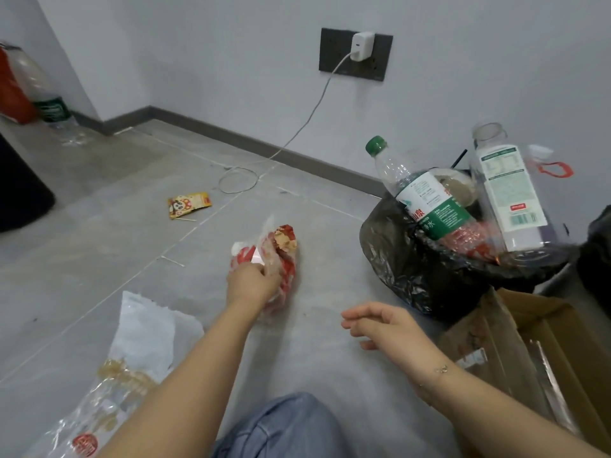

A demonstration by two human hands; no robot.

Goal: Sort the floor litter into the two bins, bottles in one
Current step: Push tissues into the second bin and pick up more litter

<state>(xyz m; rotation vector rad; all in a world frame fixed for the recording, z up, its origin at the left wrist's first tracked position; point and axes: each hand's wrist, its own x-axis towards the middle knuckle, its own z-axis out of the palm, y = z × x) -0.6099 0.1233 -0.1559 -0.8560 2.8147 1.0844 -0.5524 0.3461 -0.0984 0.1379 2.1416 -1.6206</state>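
My left hand [253,280] is out over the gray floor [99,246], and its fingers pinch a crinkly red and clear wrapper [281,259] that lies on the tiles in the middle. My right hand [380,325] hangs in the air near me, just right of the wrapper, fingers loose and a bit spread — it holds nothing.

On the right stands a bin with a black bag [413,269] pulled over its rim. Two bottles stick up out of it: a clear bottle with a green cap [426,200] that leans left, and a big clear bottle with a white label [509,193] that has no cap. Near me, right beside that bin, is a brown cardboard box [545,352], open on top.

More litter is on the floor. A small yellow packet [188,204] lies far off, with a thin stick beside it. A long clear bag with gold print [129,365] lies near me on the left. Far left by the wall leans another clear bottle with a green label [49,104].

A white charger [362,46] sits in the wall socket — its cord hangs down to the floor.
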